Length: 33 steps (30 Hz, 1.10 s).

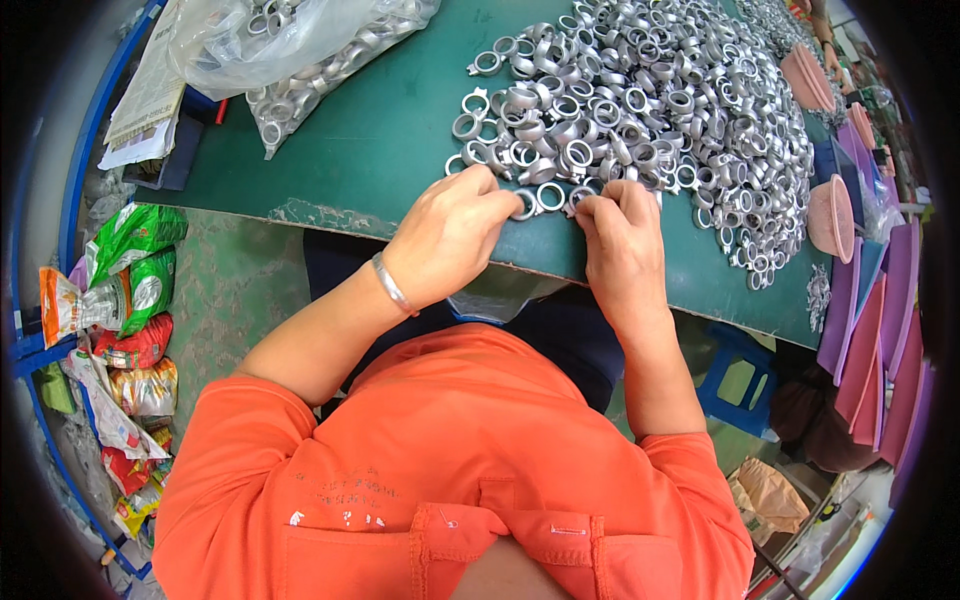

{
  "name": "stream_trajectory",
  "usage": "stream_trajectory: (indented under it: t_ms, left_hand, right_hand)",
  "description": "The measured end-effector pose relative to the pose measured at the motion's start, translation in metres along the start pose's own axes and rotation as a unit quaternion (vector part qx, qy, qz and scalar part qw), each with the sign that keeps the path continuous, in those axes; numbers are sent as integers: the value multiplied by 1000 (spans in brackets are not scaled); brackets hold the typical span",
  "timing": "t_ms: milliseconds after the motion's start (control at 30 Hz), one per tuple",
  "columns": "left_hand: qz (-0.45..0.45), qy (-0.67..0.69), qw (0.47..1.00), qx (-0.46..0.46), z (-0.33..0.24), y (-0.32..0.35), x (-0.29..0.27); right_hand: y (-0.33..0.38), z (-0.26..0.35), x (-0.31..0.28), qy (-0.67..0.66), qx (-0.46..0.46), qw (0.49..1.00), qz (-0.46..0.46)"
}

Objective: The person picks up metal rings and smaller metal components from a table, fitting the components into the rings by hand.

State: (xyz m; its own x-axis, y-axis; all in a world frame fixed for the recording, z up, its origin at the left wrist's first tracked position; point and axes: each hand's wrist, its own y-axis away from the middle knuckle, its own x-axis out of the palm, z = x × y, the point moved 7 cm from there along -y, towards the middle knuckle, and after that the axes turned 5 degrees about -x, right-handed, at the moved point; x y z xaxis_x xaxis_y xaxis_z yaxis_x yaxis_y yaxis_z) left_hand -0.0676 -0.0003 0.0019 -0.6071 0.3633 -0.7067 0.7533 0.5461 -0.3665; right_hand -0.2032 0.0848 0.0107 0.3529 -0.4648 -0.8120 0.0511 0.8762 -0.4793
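A large heap of small grey metal rings [680, 100], some with little tabs, covers the green table [340, 170] in front of me. At the heap's near edge, my left hand [452, 232] is closed, its thumb and fingertips pinching a metal ring [524, 204]. My right hand [624, 245] is closed too, with its fingertips on another metal ring [577, 199], partly hidden by the fingers. Between the two hands lies one more ring [550, 196], close against the left one. Whether these rings are joined I cannot tell.
A clear plastic bag of similar rings [330, 80] lies at the far left, beside stacked papers [145, 90]. Pink baskets [830, 218] and purple bins [900, 290] line the right side. Beneath the table is a blue stool [735, 380]. At far right shows another person's hand [832, 62].
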Motion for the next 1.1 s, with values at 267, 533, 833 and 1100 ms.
stream_trajectory:
  t_ms: [267, 533, 833, 1100]
  left_hand:
    - [43, 17, 998, -37, -3, 6, -9]
    - [71, -5, 997, -35, -6, 14, -15]
    - [117, 268, 942, -165, 10, 19, -8]
    - [119, 650, 714, -232, 9, 40, 20]
  right_hand:
    - [15, 10, -2, -31, 11, 999, 8]
    - [15, 12, -8, -68, 36, 995, 66]
    - [29, 4, 11, -384, 146, 908, 75]
    - [40, 19, 29, -737, 169, 655, 18]
